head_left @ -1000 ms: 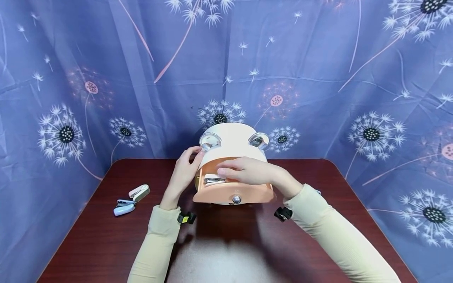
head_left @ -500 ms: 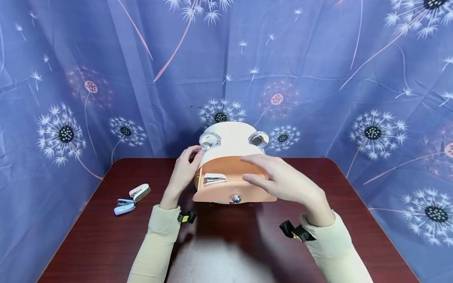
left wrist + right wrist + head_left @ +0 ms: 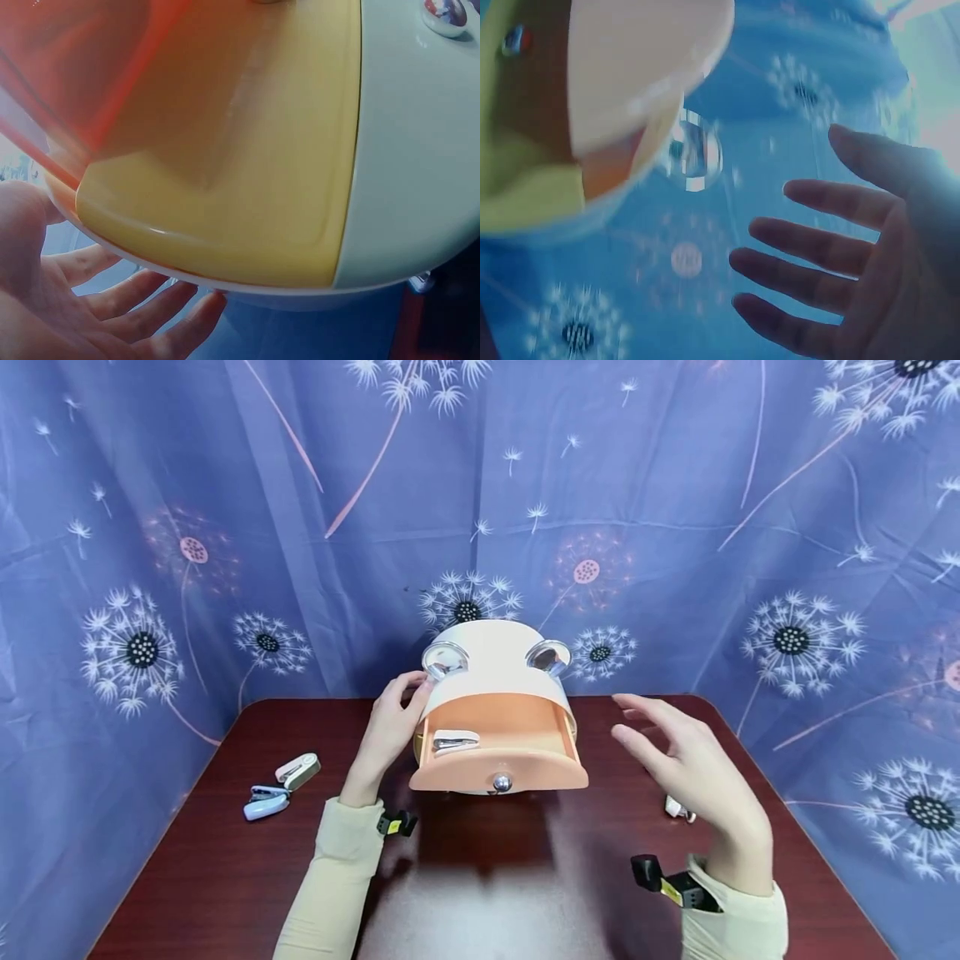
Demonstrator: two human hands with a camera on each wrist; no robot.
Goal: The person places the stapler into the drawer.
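Observation:
A white rounded drawer box [image 3: 491, 643] with two silver ear-like rounds stands at the table's back middle. Its orange top drawer [image 3: 498, 770] is pulled out, and a small white stapler [image 3: 456, 741] lies in the left part of it. My left hand [image 3: 386, 731] rests against the box's left side, fingers relaxed along the shell; the left wrist view shows the fingertips right at its edge, near a yellow drawer front [image 3: 247, 165] and a pale green one [image 3: 420, 165]. My right hand [image 3: 693, 768] is in the air right of the box, fingers spread and holding nothing.
On the table's left lie a white-and-grey stapler [image 3: 297, 770] and a light blue stapler [image 3: 266, 802], close together. A small white-and-silver item [image 3: 678, 810] lies on the right, partly hidden by the right hand. A blue dandelion-print curtain [image 3: 360, 568] surrounds the table.
My right hand has come out of the orange drawer and moved right, uncovering the drawer's inside. The left hand stays at the box's side, and the stapler stays in the drawer.

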